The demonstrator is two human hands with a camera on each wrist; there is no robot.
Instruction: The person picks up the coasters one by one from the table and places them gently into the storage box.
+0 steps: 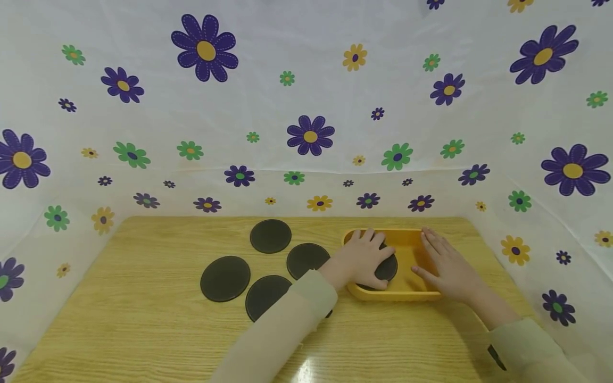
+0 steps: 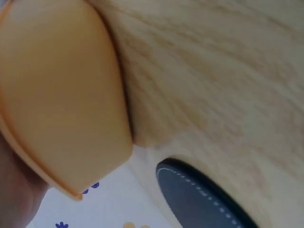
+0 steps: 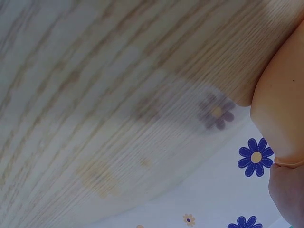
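A curtained-off table booth; the kind of building cannot be told. A wood-grain tabletop (image 1: 143, 319) lies below the left hand (image 1: 366, 259) and right hand (image 1: 451, 269); white flower-printed sheeting (image 1: 268, 37) hangs beyond and on either side.

- Black discs (image 1: 225, 279): no readable lettering or brand.
- Yellow tray (image 1: 397, 296): no readable label.
- Flowered cloth (image 1: 268, 103): no readable words or numbers.
- Worktop (image 1: 158, 335): no readable text or signs.
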